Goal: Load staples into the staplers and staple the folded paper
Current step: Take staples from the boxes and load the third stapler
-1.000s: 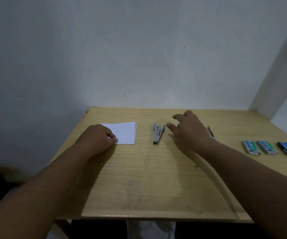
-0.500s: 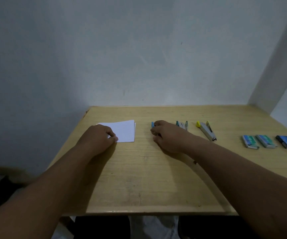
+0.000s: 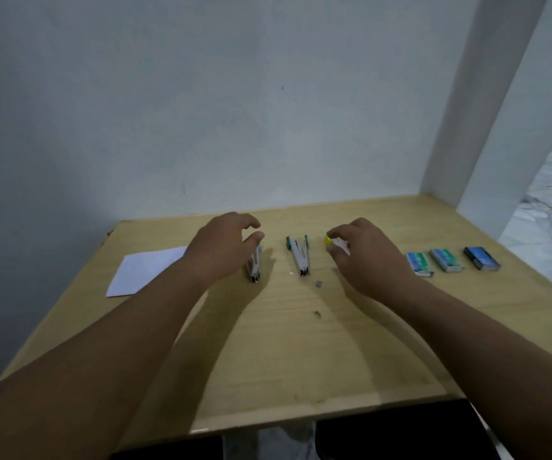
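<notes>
Staplers lie three in a row on the wooden table (image 3: 301, 343) as we reach for them with both hands. Our left hand (image 3: 221, 250) hovers over the blue stapler (image 3: 254, 265), fingers loosely curved and apart, holding nothing. Our right hand (image 3: 364, 257) covers the yellow stapler (image 3: 328, 240); thumb and fingers sit at its yellow far end, but we cannot tell whether they pinch it or only touch it. The green stapler (image 3: 299, 255) rests untouched between the two hands. The folded paper (image 3: 145, 273) lies at the left, partly behind our left forearm, and three staple boxes (image 3: 447, 259) stand in a line at the right, apparently shut. Two small grey bits, probably loose staples (image 3: 318, 284), lie on the near side of the green stapler. We judge loading has not begun. The risk: a forearm sweeping across could scatter those bits or nudge the paper off the left edge.
</notes>
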